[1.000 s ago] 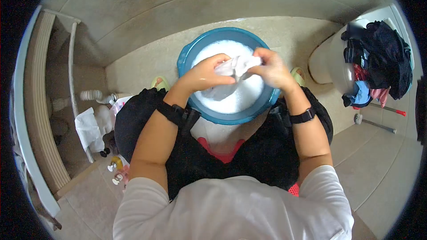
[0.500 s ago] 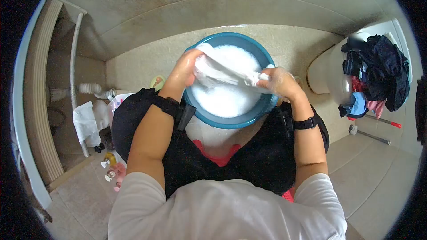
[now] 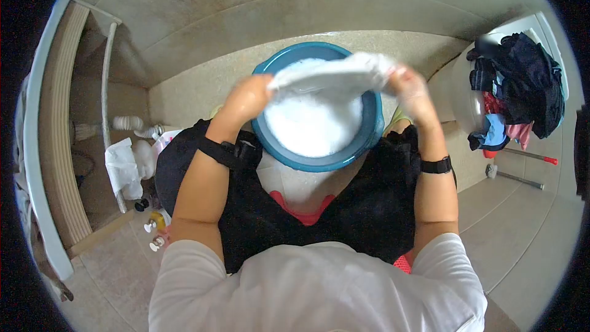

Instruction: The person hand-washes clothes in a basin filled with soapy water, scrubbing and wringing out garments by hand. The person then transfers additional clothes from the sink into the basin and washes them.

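Note:
A white cloth (image 3: 329, 77) is stretched between my two hands above a blue basin (image 3: 273, 150). What kind of garment or cloth it is, I cannot tell. My left hand (image 3: 249, 97) grips one end near the basin's left rim. At the other end, my right hand (image 3: 410, 93) is closed on the cloth beyond the right rim, blurred by motion. White suds (image 3: 313, 124) fill much of the basin under the cloth. The basin stands on the floor between my knees.
To the right, dark, blue and pink clothes (image 3: 522, 86) are piled on a white surface beside a toilet-like fixture. A shelf frame with a white pipe (image 3: 107, 98) stands left. Pump bottles (image 3: 161, 221) sit on the floor at the left. A tiled wall (image 3: 295, 0) rises behind the basin.
My hands have moved farther apart, the right one outward to the right and slightly up. The cloth, bunched low over the suds before, is now pulled out and raised toward the basin's far side.

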Demonstrator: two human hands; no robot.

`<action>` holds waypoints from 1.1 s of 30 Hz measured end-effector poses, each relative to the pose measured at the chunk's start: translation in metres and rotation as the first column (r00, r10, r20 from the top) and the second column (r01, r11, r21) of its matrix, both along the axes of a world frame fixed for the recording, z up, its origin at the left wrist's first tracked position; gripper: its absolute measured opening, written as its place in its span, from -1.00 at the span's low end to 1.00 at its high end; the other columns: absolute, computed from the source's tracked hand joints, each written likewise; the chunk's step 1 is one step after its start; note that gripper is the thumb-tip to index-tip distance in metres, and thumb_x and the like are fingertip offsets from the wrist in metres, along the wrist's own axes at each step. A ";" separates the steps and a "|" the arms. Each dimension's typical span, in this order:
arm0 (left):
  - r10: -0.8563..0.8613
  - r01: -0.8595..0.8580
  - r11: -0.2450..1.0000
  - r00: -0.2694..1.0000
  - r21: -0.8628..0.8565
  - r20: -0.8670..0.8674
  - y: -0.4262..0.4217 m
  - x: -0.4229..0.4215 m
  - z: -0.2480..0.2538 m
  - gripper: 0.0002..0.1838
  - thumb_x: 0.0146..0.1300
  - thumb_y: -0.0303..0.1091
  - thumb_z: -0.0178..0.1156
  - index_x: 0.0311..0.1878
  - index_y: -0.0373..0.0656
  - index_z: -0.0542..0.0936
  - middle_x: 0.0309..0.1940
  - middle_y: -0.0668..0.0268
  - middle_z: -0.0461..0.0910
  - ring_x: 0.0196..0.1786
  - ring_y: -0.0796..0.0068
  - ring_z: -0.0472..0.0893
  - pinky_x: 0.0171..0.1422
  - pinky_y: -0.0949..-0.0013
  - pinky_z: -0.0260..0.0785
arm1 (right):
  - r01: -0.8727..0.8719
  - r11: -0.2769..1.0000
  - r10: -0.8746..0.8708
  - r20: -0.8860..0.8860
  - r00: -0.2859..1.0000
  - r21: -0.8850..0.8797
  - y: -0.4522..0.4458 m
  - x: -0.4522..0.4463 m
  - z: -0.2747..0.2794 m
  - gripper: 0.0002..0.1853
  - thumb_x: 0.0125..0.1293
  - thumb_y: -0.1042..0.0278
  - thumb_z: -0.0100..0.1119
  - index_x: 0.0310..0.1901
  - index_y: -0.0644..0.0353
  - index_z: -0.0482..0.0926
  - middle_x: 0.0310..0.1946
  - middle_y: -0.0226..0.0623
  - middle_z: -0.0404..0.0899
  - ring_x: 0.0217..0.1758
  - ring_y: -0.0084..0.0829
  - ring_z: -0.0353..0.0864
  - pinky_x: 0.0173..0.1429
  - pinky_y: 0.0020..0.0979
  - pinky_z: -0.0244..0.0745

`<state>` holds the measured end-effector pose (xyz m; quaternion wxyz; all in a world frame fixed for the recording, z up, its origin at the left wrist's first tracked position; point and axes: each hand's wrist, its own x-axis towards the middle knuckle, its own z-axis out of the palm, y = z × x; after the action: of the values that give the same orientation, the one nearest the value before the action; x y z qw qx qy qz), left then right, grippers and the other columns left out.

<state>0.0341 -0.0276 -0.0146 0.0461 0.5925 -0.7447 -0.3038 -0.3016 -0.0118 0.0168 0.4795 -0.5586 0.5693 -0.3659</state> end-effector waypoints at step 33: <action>0.983 0.228 0.164 -0.119 0.960 -0.140 0.009 -0.056 -0.136 0.16 -0.10 0.63 -0.10 0.44 0.32 -0.39 0.48 0.18 -0.36 0.46 -0.16 -0.29 0.22 -0.56 -0.39 | -0.402 0.910 0.329 -0.423 0.844 -0.095 -0.019 0.127 -0.095 -0.32 -0.14 0.72 0.20 0.13 0.11 0.35 0.31 -0.10 0.22 0.38 -0.07 0.17 0.39 -0.28 0.17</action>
<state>-0.0217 -0.0182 -0.1508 0.3185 0.4139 0.0940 -0.8476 -0.1748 -0.0305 -0.0782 0.3623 -0.7606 0.5018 -0.1961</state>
